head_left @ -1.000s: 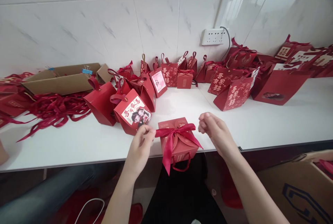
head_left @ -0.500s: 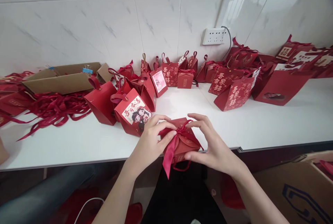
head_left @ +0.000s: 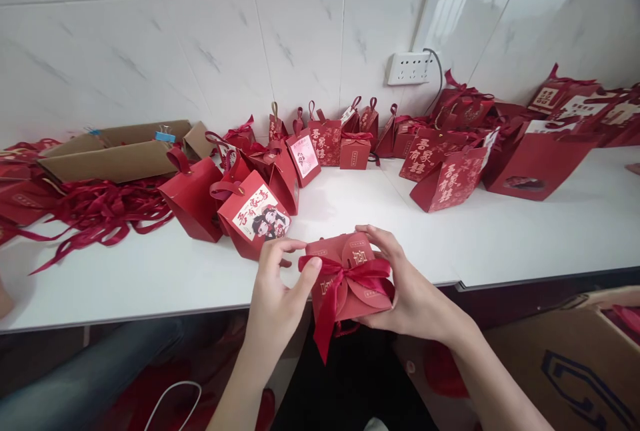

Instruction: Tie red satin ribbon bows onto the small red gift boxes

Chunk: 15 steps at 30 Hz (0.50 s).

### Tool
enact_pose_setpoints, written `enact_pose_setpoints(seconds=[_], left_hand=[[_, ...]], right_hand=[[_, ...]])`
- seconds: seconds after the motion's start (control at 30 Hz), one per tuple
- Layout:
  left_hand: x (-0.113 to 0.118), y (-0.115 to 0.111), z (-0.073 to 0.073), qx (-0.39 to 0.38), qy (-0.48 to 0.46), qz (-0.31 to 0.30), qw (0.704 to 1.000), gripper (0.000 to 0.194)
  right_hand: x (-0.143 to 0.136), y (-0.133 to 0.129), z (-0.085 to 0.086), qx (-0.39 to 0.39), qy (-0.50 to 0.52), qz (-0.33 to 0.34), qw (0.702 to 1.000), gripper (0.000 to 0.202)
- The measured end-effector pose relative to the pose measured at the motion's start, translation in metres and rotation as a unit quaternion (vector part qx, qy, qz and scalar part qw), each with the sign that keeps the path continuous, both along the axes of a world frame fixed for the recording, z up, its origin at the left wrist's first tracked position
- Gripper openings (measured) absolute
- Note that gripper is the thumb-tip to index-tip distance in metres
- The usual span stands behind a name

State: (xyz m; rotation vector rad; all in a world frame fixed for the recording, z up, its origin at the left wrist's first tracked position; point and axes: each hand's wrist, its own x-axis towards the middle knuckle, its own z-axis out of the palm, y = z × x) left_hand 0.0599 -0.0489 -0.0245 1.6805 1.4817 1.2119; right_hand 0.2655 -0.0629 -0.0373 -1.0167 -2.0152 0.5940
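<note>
A red gift box (head_left: 350, 307) with gold print is raised at the table's front edge, its top facing me. A dark red ribbon bow (head_left: 345, 273) lies across its petal-shaped flaps, one tail hanging down the front. My right hand (head_left: 407, 294) is wrapped round the box's right side, the thumb below and the fingers at the back corner. On the left, my left hand (head_left: 283, 287) holds the box's corner, its thumb against the bow's left loop. A red cord handle (head_left: 346, 329) shows beneath the box.
Red gift bags (head_left: 255, 214) stand just left of my hands, with more red bags (head_left: 443, 177) at the right. Loose ribbons (head_left: 115, 207) lie by a cardboard tray (head_left: 115, 157). A cardboard carton (head_left: 565, 357) sits below right. Another person's hand (head_left: 5, 299) shows at the left edge.
The box has been lifted and tipped toward me, with the bow now spread flat. My right hand has closed round its side; my left has moved from the knot to the left corner.
</note>
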Motion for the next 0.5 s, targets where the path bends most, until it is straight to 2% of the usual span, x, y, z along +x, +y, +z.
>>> enact_pose_setpoints(seconds=[0.1,0.2,0.27,0.37,0.43,0.5], left_hand=[[0.0,-0.009,0.003,0.046,0.024,-0.015,0.999,0.015],[0.008,-0.025,0.008,0.169,0.049,-0.053,0.983,0.01],[0.018,-0.038,0.011,0.288,0.084,-0.096,0.949,0.01],[0.035,-0.052,0.014,0.43,0.156,-0.148,0.877,0.016],[0.044,-0.058,0.015,0.46,0.179,-0.157,0.855,0.014],[0.049,-0.061,0.017,0.463,0.176,-0.162,0.854,0.013]], right_hand=[[0.003,-0.007,0.0,0.059,0.011,-0.018,0.998,0.103],[0.007,-0.014,-0.001,0.082,0.027,-0.031,0.996,0.101],[0.009,-0.019,-0.003,0.097,0.046,-0.048,0.993,0.101],[0.01,-0.027,-0.007,0.122,0.073,-0.077,0.987,0.1],[0.012,-0.033,-0.009,0.128,0.085,-0.088,0.984,0.1],[0.016,-0.04,-0.01,0.127,0.087,-0.101,0.983,0.1]])
